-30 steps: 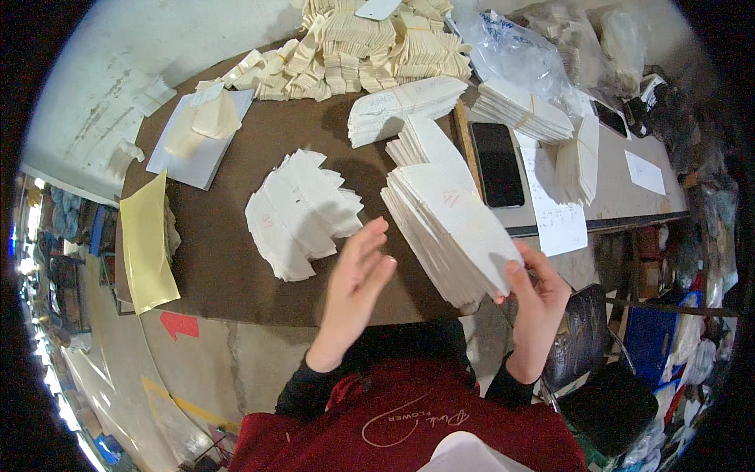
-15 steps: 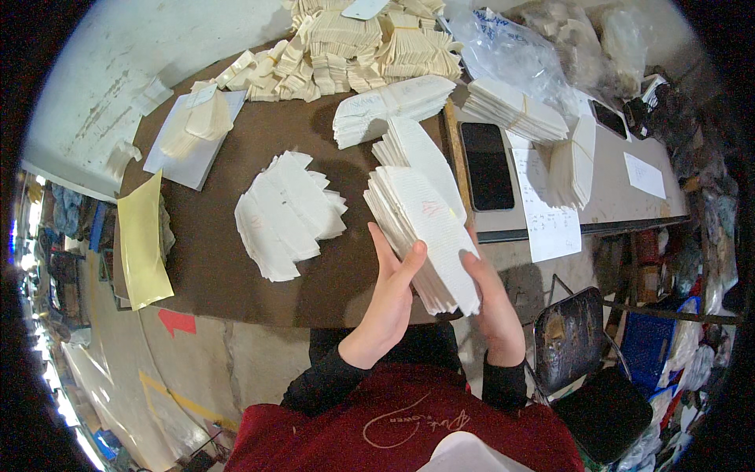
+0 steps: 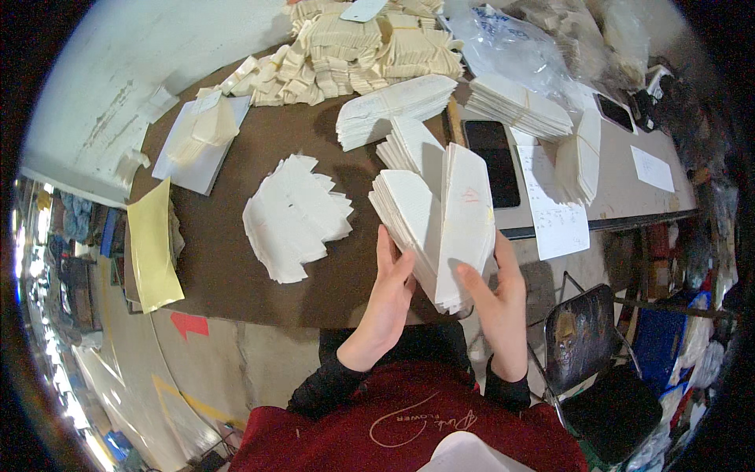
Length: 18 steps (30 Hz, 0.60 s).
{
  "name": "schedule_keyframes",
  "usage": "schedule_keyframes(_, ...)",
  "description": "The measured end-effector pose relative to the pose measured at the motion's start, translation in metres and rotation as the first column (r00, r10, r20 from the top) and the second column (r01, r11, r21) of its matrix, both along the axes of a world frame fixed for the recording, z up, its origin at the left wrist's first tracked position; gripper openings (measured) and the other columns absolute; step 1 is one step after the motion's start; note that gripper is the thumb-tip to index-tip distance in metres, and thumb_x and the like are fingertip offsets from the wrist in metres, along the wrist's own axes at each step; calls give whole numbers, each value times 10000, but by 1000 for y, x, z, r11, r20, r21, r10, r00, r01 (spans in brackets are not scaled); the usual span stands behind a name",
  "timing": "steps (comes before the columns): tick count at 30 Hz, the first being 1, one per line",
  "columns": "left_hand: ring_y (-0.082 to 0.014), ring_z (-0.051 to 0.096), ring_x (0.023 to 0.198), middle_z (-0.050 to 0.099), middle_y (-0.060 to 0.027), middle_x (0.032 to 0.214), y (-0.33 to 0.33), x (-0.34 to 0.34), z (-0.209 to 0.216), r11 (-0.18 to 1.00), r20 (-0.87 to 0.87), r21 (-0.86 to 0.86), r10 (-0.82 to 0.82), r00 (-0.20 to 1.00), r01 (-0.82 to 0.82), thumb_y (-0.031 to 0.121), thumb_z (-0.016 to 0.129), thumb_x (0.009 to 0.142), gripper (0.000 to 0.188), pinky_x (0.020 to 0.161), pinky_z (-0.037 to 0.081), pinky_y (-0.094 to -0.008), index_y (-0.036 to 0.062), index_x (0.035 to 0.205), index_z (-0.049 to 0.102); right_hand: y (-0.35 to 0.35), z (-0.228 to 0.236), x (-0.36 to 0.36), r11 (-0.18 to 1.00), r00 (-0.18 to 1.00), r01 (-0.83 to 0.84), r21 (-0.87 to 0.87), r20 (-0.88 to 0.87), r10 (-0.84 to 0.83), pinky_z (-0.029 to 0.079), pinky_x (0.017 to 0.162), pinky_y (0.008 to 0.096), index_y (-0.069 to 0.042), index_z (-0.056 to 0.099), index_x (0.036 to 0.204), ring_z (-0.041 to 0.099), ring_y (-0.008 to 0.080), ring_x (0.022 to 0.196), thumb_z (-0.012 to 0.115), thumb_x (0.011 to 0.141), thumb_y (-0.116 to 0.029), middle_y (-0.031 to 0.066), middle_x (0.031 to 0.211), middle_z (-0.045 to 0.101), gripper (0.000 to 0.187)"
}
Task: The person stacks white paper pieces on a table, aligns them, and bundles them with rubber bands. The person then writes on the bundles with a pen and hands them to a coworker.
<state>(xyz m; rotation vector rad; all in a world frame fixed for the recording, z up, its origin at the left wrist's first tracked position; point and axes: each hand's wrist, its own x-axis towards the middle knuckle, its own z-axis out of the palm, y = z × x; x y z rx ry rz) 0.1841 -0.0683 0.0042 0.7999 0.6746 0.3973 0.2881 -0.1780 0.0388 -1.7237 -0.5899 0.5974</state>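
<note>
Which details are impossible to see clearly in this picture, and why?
Head view:
Right hand, some fingertips: hidden behind the white bundle.
Black phone, lower left corner: covered by that bundle.
Cream pile, far part: cut off by the upper edge.
Writing on the white sheet: too small to read.

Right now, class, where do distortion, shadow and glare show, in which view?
Head view: black corners, left-rim clutter looking squeezed; head view: dark shadow on the brown table, left of the white stack by the cream pile; head view: highlights on the clear plastic bag; head view: white pieces in the right hand look bright.
</note>
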Motion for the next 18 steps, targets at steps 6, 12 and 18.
schedule_keyframes(6,-254,34,1470,-45,-123,1598,3,1,-9,996,61,83,-47,997,42,182,635,911,986,1184,102,-414,135,1523,-137,6,-13,-4,951,971,194,239,-183,-151,426,952,288,60,483,1329,552,151,1087,588,919,-68,127,1211,600,443)
schedule_keyframes(12,-238,109,1463,47,-137,1598,4,-1,-11,977,-9,213,-27,1000,29,69,611,904,944,1171,189,-416,172,1535,-84,-2,6,0,850,952,305,430,-159,-261,380,1010,293,103,437,1368,546,168,1139,527,906,-3,156,1290,566,482)
schedule_keyframes(18,-214,120,1458,60,-78,1603,1,1,-15,993,76,120,16,997,-25,203,554,969,806,1165,184,-427,193,1546,-9,11,15,11,978,991,46,202,-133,-19,317,1085,291,31,380,1439,472,212,1283,478,923,3,145,1428,474,526)
